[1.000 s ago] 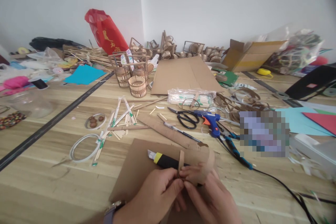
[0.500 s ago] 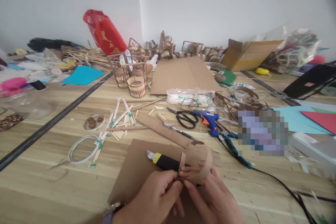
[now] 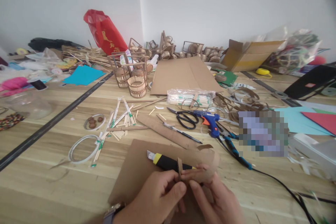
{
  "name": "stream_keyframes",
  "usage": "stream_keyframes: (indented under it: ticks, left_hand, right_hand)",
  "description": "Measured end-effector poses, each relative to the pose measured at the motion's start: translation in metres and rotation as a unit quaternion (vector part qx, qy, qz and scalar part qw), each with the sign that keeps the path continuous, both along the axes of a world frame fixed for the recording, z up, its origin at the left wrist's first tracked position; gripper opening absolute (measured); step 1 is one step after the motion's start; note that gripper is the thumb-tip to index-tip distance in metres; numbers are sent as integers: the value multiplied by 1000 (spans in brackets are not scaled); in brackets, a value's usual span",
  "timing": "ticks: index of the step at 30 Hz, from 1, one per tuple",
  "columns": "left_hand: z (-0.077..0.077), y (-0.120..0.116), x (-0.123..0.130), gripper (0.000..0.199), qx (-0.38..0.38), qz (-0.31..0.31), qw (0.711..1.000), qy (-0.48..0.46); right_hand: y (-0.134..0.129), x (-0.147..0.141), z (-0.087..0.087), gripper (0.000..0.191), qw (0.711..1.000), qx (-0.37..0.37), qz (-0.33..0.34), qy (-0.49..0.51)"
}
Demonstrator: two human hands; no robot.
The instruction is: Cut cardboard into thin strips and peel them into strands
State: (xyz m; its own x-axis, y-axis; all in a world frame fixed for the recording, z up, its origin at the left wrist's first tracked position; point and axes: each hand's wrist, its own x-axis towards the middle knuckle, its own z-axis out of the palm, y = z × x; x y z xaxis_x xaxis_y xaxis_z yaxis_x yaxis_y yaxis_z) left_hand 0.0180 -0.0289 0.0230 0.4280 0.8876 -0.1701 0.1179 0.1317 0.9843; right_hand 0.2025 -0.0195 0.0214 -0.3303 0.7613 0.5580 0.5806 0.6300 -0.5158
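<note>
My left hand [image 3: 161, 194] is closed, its thumb and fingers pinching the end of a narrow brown cardboard strip [image 3: 213, 162]. Closed on the same strip a little to the right is my right hand [image 3: 214, 196]; the strip curls up and back over its fingers. Under both hands lies a brown cardboard sheet [image 3: 128, 168]. On that sheet, just beyond the fingers, rests a black and yellow utility knife [image 3: 165, 161] with its blade pointing left. My right hand hides part of its handle.
Ahead lie a pen [image 3: 181, 132], black scissors [image 3: 186, 119] and a blue glue gun [image 3: 212, 120], whose cable runs down the right side. Wooden sticks [image 3: 118, 126] and white tape rings [image 3: 83, 149] are at the left. Small woven baskets [image 3: 136, 86] stand farther back.
The strip's curl has dropped lower and leans more to the right. My right hand has shifted slightly right, and both hands keep their hold on the strip.
</note>
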Motion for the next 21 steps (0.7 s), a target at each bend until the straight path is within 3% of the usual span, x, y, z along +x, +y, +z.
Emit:
stream_keyframes:
  ticks: [4, 12, 16, 21]
  left_hand:
    - [0, 1, 1, 68, -14, -1, 1000, -6]
    - [-1, 1, 2, 64, -9, 2, 1000, 17]
    - [1, -1, 2, 60, 4, -8, 999, 39]
    - [-1, -3, -1, 53, 18, -26, 999, 36]
  right_hand:
    - [3, -5, 6, 9, 997, 59, 43, -7]
    - [9, -11, 12, 9, 994, 101, 47, -9]
    - [8, -8, 15, 9, 996, 84, 42, 5]
    - [5, -5, 13, 12, 999, 12, -1, 39]
